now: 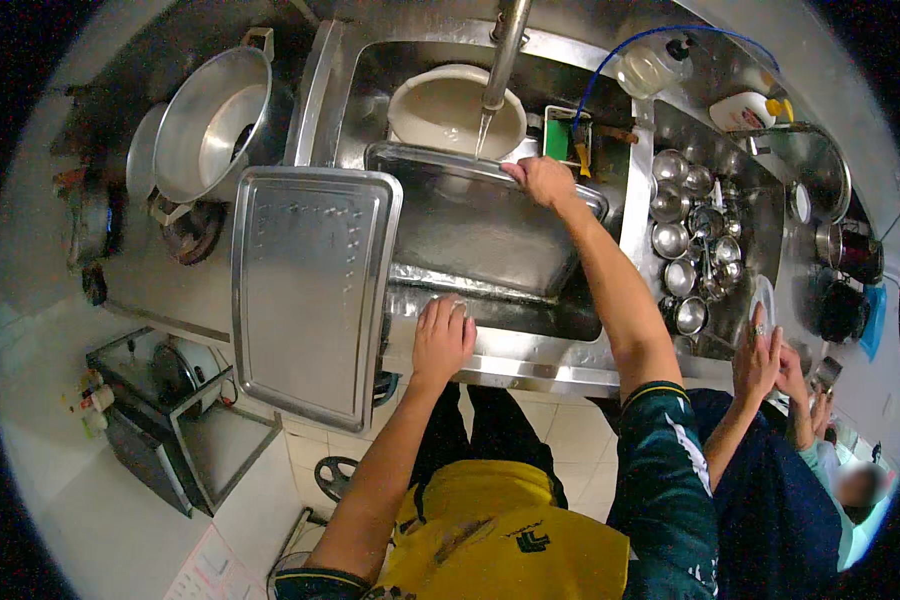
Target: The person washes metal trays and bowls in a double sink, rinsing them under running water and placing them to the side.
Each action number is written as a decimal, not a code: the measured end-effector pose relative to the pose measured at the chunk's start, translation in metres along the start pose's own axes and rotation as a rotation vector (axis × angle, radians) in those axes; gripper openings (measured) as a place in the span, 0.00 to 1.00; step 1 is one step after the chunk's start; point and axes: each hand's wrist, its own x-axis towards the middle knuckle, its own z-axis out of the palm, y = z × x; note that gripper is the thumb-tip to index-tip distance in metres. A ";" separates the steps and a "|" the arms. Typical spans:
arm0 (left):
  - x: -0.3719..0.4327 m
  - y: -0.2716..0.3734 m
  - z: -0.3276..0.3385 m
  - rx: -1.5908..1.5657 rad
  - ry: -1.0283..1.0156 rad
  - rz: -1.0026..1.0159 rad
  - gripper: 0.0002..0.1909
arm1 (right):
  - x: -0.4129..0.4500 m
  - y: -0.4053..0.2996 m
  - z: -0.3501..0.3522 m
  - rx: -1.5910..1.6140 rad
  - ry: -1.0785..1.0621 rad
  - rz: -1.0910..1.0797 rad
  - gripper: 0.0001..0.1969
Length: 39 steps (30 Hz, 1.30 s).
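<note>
My right hand (546,181) grips the top rim of a rectangular metal tray (487,232), which is tilted inside the sink basin (592,319). Water from the faucet (507,60) falls at the tray's upper rim, just left of my right hand. My left hand (444,337) is curled at the basin's front edge, below the tray. Something small and shiny shows by its fingertips; I cannot tell what it is or whether it is held. A second metal tray (311,292) rests at the left, overlapping the basin's left side.
Behind the tray sits a cream-coloured tub (457,112), beside a small basket (567,135) with a green pad. A large aluminium pot (214,124) stands left. Several metal bowls (671,240) fill the right basin. There, a co-worker's hands (757,367) hold a round clear item.
</note>
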 end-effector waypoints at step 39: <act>0.002 0.005 -0.041 -0.847 0.334 -0.147 0.19 | -0.259 -0.194 -0.142 -0.068 0.577 0.082 0.14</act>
